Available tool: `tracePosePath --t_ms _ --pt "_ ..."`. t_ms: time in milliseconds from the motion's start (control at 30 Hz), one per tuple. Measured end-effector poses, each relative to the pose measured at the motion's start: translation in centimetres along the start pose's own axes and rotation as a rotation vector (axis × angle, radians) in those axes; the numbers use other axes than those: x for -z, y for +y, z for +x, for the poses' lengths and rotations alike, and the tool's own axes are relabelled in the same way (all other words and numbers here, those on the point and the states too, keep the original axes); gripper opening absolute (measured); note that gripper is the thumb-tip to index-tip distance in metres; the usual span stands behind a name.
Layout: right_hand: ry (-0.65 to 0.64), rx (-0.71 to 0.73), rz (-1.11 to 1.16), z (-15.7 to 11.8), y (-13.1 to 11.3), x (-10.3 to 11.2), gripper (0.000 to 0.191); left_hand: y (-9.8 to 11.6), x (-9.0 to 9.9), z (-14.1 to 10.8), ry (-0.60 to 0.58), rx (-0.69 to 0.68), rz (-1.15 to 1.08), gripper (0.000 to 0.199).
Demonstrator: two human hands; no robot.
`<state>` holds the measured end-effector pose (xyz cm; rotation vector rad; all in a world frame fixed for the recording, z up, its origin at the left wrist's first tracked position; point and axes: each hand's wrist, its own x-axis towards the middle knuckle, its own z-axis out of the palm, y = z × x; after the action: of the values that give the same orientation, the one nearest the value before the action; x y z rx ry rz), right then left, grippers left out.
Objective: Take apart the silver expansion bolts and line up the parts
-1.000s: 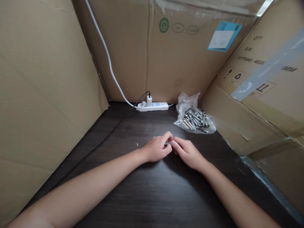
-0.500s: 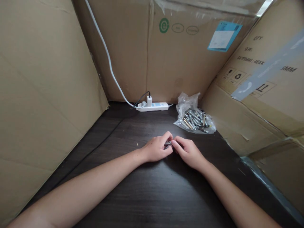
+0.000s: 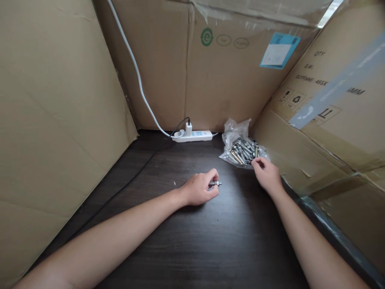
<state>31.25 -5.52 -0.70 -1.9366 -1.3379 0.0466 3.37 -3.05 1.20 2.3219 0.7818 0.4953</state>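
Gripping one metal bolt [image 3: 217, 183], a person's bare left hand [image 3: 200, 189] rests near the middle of a dark, wood-grained surface [image 3: 180, 245]. The bolt lies roughly level between the curled fingers, its nut and threaded tip poking out to the right. The one right hand [image 3: 267, 175] is well apart from the left, farther back and to the right, its fingertips drawn together at the front edge of one clear plastic bag [image 3: 236, 127] – whether they pinch anything, I cannot tell. Inside the bag is a loose heap of metal bolts [image 3: 245, 150], mostly silver with a few golden, overlapping too much to count. Left of the bag, at the back, sits one white power strip [image 3: 201, 137] with two plugs in it: a white charger block [image 3: 188, 128] standing upright, and the plug of a white cable [image 3: 136, 72]. One black cable [image 3: 144, 166] runs from the charger block down to the left. Cardboard stands on three sides – left, back and right – and the back panel [image 3: 159, 60] carries one green round logo [image 3: 207, 37], two ovals and one blue-edged label [image 3: 279, 51].
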Motion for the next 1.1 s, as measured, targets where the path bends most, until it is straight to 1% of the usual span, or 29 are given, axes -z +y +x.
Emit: tracePosePath --t_ms 100,167,267,367,667,1100 --pt "0.060 -0.026 -0.121 0.7 1.8 0.1 0.021 -0.1 0.0 0.0 -0.006 -0.006 0.007 0.014" --pt "0.066 -0.012 -0.175 1.1 2.6 0.0 0.023 -0.1 0.0 0.0 -0.010 -0.005 0.006 0.014" --pt "0.049 0.047 -0.252 1.3 3.2 -0.3 0.024 -0.1 0.1 0.0 -0.022 0.001 0.008 0.014" --pt "0.030 0.083 -0.314 1.3 3.4 -0.5 0.024 -0.1 0.2 -0.1 -0.037 0.001 0.007 0.014" --pt "-0.051 0.071 -0.402 1.3 3.8 -0.5 0.028 -0.1 0.3 0.0 -0.041 -0.014 0.011 0.012" --pt "-0.041 0.103 -0.388 1.2 4.0 -0.6 0.030 -0.1 0.3 0.0 -0.027 -0.008 0.008 0.014"
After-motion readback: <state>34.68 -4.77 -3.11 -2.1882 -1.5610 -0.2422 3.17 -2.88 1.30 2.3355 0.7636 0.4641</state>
